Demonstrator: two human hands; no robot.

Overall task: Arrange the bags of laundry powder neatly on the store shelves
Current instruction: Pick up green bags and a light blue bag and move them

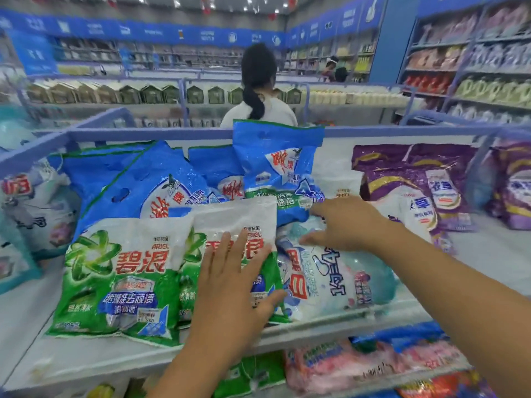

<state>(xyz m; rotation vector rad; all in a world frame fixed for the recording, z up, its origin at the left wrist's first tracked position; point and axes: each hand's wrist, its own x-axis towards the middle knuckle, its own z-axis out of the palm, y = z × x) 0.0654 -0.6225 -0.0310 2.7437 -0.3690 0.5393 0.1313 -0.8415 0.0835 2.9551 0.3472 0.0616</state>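
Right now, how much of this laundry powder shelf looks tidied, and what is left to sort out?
Done: two green Ariel bags lie side by side at the front, and the purple bags stand in a group. In hand: the left hand rests flat on the right green bag, while the right hand reaches over the white-and-teal bag lying askew. Left: that bag, plus the blue bags leaning untidily behind.

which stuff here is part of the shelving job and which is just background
Part of the job:
- green Ariel bags, left hand resting flat on one
- white-and-teal bag under the right hand
- blue bags
- purple bags
- top shelf

Just background:
- person with a ponytail
- far wall shelves
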